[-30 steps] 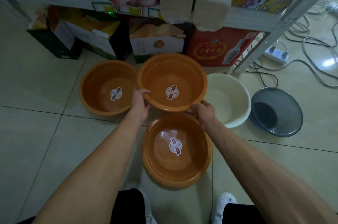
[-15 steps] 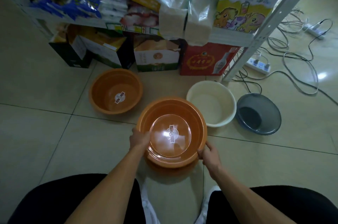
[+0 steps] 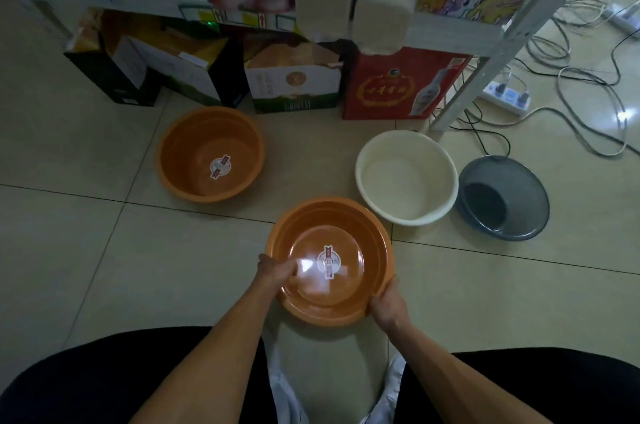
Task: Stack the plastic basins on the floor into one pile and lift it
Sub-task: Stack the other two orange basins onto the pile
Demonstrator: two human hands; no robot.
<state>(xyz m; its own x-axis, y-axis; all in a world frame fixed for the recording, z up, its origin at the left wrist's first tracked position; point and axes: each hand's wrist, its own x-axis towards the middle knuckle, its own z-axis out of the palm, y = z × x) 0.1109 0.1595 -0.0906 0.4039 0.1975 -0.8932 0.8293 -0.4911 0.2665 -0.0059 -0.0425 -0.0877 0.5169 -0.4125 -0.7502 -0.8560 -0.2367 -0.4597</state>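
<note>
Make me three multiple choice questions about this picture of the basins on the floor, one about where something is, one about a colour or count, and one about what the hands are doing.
1. Where is the white basin?
A. Beside the grey basin
B. Inside the lone orange basin
C. On the shelf

2. How many basins stand on the floor with no hand on them?
A. One
B. Three
C. Five

3. What holds the orange stack?
A. Nothing
B. The right hand alone
C. Both hands on its rim

Answers: 1 A, the two sit side by side near the shelf leg. 2 B, one orange, one white, one grey. 3 C, the left hand and right hand grip opposite edges.
</note>
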